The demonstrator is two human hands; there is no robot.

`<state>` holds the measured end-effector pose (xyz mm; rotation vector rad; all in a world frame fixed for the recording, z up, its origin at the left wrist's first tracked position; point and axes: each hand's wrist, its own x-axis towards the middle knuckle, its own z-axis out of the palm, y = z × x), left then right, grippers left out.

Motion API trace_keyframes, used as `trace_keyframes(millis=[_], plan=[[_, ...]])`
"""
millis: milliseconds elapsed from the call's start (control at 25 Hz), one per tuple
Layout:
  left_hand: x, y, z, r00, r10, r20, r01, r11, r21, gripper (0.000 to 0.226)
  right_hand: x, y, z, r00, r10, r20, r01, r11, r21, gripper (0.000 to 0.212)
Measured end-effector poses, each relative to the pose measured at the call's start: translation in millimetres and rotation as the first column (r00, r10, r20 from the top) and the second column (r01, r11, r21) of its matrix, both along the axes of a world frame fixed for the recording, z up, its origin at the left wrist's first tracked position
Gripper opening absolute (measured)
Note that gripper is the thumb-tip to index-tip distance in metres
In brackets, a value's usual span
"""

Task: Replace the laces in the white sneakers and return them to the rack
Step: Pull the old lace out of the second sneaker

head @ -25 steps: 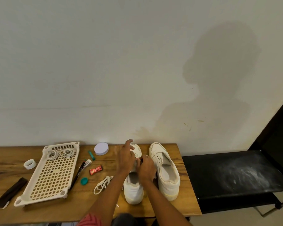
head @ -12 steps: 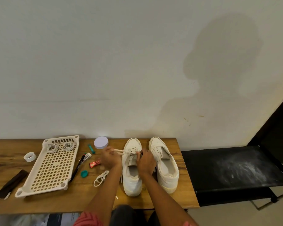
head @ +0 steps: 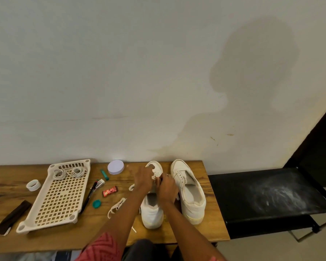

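Observation:
Two white sneakers stand side by side on the wooden table [head: 211,219], toes toward the wall. Both my hands are over the lacing area of the left sneaker [head: 152,213]. My left hand [head: 144,179] and my right hand [head: 167,187] meet over its tongue and each pinches the white lace there; the lace between the fingers is mostly hidden. The right sneaker [head: 189,193] has no lace in its eyelets. A loose white lace [head: 115,207] lies on the table left of my left forearm. Two coiled laces [head: 68,172] sit on the far end of the cream perforated rack [head: 58,196].
Between rack and shoes lie a black pen [head: 88,197], a red wrapper [head: 110,191], a teal cap [head: 97,204], a teal tube [head: 104,174] and a white round lid [head: 116,166]. A tape roll [head: 33,185] and a dark strip [head: 11,217] sit far left. A black bench [head: 267,196] adjoins on the right.
My left hand had pulled a lace end out to the left of the shoe; now it is back over the left sneaker's eyelets beside my right hand.

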<state>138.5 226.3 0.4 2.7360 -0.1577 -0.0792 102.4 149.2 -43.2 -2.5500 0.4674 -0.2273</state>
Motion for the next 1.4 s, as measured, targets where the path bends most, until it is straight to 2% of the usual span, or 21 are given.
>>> trace_keyframes(millis=[80, 160, 200, 240, 280, 320, 440, 480, 520, 560, 640, 720, 760, 840, 960, 1080, 1160, 1240, 1280, 1320, 1400], plan=[[-1.5, -8.3, -15.0, 0.993, -0.112, 0.034, 0.096, 0.945, 0.312, 0.031, 0.5, -1.8, 0.6, 1.0, 0.007, -0.01, -0.007, 1.0, -0.014, 0.033], [-3.9, -9.0, -24.6, 0.988, -0.08, 0.132, 0.036, 0.951, 0.307, 0.025, 0.7, -5.3, 1.7, 1.0, -0.01, 0.005, 0.01, 1.0, -0.015, 0.031], [-5.5, -7.9, -24.4, 0.983, 0.03, 0.181, -0.045, 0.996, 0.08, 0.022, 0.1, -6.1, 2.4, 1.0, -0.017, 0.021, 0.017, 1.0, -0.013, 0.032], [-7.8, -5.6, -21.5, 0.967, 0.175, 0.183, -0.134, 0.967, -0.217, 0.019, -0.7, -6.1, 2.7, 0.999, -0.019, 0.033, 0.02, 1.0, -0.017, 0.032], [-9.7, -1.2, -18.9, 0.937, 0.32, 0.139, -0.223, 0.855, -0.468, 0.017, -1.9, -5.1, 3.2, 0.999, -0.014, 0.038, 0.015, 1.0, -0.027, 0.033], [-9.1, 5.9, -15.8, 0.892, 0.446, 0.08, -0.303, 0.719, -0.625, 0.017, -3.2, -4.7, 3.6, 0.999, -0.008, 0.04, 0.01, 0.999, -0.036, 0.034], [-3.2, 38.5, -7.5, 0.667, 0.731, -0.145, -0.539, 0.338, -0.772, 0.024, -3.8, -3.0, 2.6, 0.999, 0.008, 0.042, -0.006, 0.999, -0.037, 0.034], [-1.5, 46.4, -7.7, 0.62, 0.764, -0.18, -0.574, 0.285, -0.768, 0.027, -4.2, -2.6, 2.7, 0.999, 0.007, 0.041, -0.005, 0.999, -0.044, 0.034], [-0.9, 48.9, -7.8, 0.6, 0.781, -0.172, -0.609, 0.307, -0.731, 0.029, -4.8, -2.3, 3.1, 0.999, 0.007, 0.039, -0.005, 0.999, -0.05, 0.034], [-0.9, 46.6, -6.8, 0.603, 0.788, -0.124, -0.647, 0.392, -0.654, 0.032, -4.9, -1.9, 3.3, 0.999, 0.01, 0.033, -0.008, 0.999, -0.051, 0.034], [-1.8, 30.8, -5.3, 0.699, 0.715, 0.021, -0.63, 0.629, -0.456, 0.042, -4.1, -1.2, 3.8, 0.999, 0.016, 0.028, -0.015, 0.999, -0.038, 0.033], [-0.4, 8.3, -16.2, 0.888, 0.435, 0.152, -0.391, 0.886, -0.249, 0.049, -4.6, -1.5, 5.6, 0.999, 0.01, 0.036, -0.01, 1.0, -0.019, 0.033], [-1.4, -1.8, -22.0, 0.953, 0.256, 0.163, -0.239, 0.964, -0.12, 0.048, -4.3, -2.6, 5.1, 0.999, 0.007, 0.034, -0.006, 1.0, -0.016, 0.032], [-5.2, -11.4, -26.9, 0.991, 0.084, 0.106, -0.092, 0.993, 0.073, 0.042, -4.0, -6.7, 2.0, 1.0, 0.002, 0.025, -0.002, 1.0, -0.017, 0.028], [-10.3, -16.8, -15.3, 0.995, -0.012, 0.104, -0.026, 0.932, 0.36, 0.037, -4.1, -9.8, 0.7, 0.999, -0.002, 0.036, 0.003, 1.0, -0.012, 0.031], [-14.3, -16.7, -11.7, 0.985, -0.116, 0.124, 0.05, 0.896, 0.441, 0.034, -4.6, -9.5, 3.6, 0.999, 0.007, 0.035, -0.007, 1.0, -0.022, 0.036], [-8.1, -8.0, -26.8, 0.992, -0.061, 0.108, 0.02, 0.938, 0.346, 0.029, -4.1, -8.1, 3.7, 0.999, 0.005, 0.05, -0.004, 1.0, -0.024, 0.036], [-3.0, -1.4, -45.5, 0.979, 0.101, 0.175, -0.094, 0.994, -0.049, 0.023, -4.0, -6.1, 2.8, 0.998, 0.019, 0.053, -0.018, 1.0, -0.025, 0.036], [-3.6, 0.8, -46.8, 0.949, 0.244, 0.2, -0.182, 0.941, -0.286, 0.02, -3.8, -4.8, 1.5, 0.998, 0.032, 0.051, -0.03, 0.999, -0.037, 0.036], [-4.4, 3.8, -42.5, 0.894, 0.409, 0.185, -0.279, 0.83, -0.484, 0.018, -3.6, -4.2, 0.7, 0.998, 0.039, 0.052, -0.036, 0.998, -0.047, 0.035], [-3.5, 19.5, -24.8, 0.717, 0.696, 0.034, -0.477, 0.526, -0.704, 0.019, -4.2, -4.9, 0.7, 0.998, 0.024, 0.055, -0.021, 0.999, -0.048, 0.034]])
